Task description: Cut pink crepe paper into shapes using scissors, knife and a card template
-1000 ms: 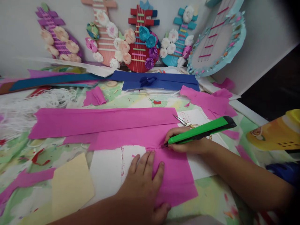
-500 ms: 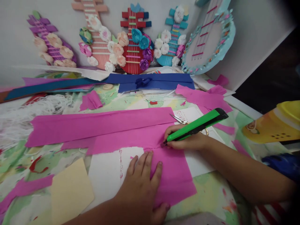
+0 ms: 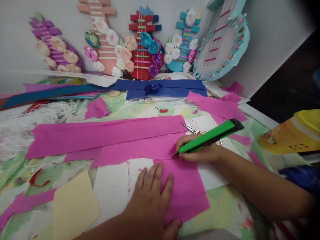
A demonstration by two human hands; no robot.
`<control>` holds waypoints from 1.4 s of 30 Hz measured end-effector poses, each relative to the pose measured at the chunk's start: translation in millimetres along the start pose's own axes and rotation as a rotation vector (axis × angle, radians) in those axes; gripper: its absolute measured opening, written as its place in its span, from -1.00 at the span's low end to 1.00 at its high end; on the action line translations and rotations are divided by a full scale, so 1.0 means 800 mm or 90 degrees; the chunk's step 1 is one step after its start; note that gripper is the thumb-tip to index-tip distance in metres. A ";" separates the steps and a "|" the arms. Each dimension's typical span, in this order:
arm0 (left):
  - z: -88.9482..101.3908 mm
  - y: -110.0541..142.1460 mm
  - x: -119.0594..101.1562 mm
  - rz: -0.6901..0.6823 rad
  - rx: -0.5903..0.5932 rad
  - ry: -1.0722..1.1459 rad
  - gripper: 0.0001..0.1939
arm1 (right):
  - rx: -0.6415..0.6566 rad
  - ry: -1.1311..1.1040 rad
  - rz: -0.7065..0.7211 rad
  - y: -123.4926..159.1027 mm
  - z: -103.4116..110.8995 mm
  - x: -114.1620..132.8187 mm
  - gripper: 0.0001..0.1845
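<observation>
In my right hand (image 3: 193, 150) is a green and black utility knife (image 3: 210, 135), its tip on the pink paper (image 3: 185, 186). A ragged slit runs leftward from the tip. My left hand (image 3: 150, 196) lies flat with fingers spread, pressing on the pink paper's left part and the white sheet (image 3: 112, 186). Small scissors (image 3: 191, 128) with gold handles lie behind my right hand, partly hidden by it and the knife. A long folded pink strip (image 3: 107, 135) stretches across the table behind both hands.
Several decorated paper instruments, such as a red one (image 3: 142, 63), lean on the wall. Blue folded paper (image 3: 165, 88) lies before them. White string (image 3: 50, 115) is heaped at left, cream paper (image 3: 76, 203) nearer me. A yellow cup (image 3: 292, 135) lies at right, pink scraps (image 3: 217, 103) behind.
The knife and my right hand have shifted very slightly, with the knife tip still on the pink paper. My left hand stays in place. The whole view has moved a little.
</observation>
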State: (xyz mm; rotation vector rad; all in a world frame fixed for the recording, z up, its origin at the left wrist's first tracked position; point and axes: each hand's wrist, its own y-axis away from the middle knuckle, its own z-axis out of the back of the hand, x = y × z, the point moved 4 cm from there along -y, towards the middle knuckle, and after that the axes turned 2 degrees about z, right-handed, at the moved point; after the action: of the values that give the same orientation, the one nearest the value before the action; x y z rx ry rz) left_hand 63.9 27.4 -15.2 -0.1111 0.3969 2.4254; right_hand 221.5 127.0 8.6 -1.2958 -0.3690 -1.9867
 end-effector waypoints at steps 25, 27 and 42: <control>-0.008 0.001 0.003 -0.019 -0.036 -0.022 -0.20 | 0.022 0.080 -0.002 -0.001 0.007 0.009 -0.87; -0.008 0.001 0.003 -0.017 -0.033 -0.025 -0.20 | 0.030 0.089 0.007 -0.001 0.005 0.009 -0.86; -0.009 0.002 0.004 -0.018 -0.045 -0.023 -0.20 | 0.051 -0.012 -0.062 0.006 0.020 0.002 -0.87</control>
State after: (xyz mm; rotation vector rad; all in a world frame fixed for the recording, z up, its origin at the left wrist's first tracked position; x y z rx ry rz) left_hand 60.2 26.1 -22.5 -0.1022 0.2912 2.4102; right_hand 234.8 132.5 16.2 -1.2692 -0.5238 -2.0192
